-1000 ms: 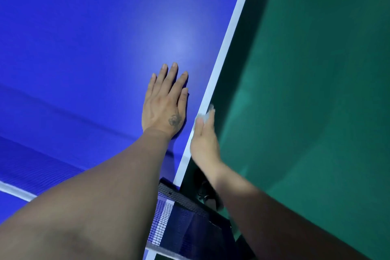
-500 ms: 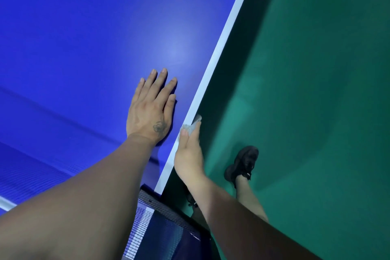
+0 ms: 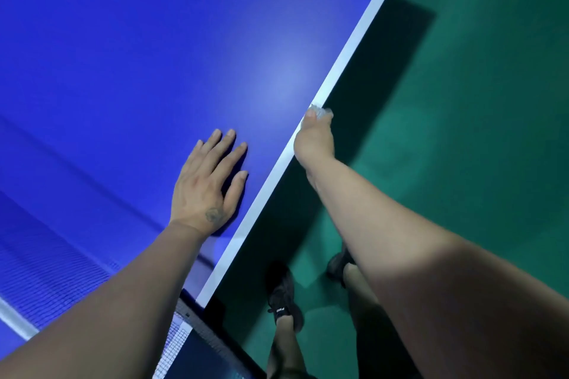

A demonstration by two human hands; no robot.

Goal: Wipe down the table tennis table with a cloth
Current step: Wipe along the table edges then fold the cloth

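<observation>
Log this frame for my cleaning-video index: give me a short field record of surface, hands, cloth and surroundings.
surface: blue table tennis table, white edge line along its side
left hand: left hand flat on the tabletop, fingers straight
right hand: right hand at the table's side edge, gripping the cloth
cloth: small whitish cloth against the edge line
net: net at lower left
floor: green floor, dark shoe on it

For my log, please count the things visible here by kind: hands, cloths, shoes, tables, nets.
Hands: 2, left hand and right hand
Cloths: 1, cloth
Shoes: 2, and
Tables: 1, table
Nets: 1, net
Total: 7
</observation>
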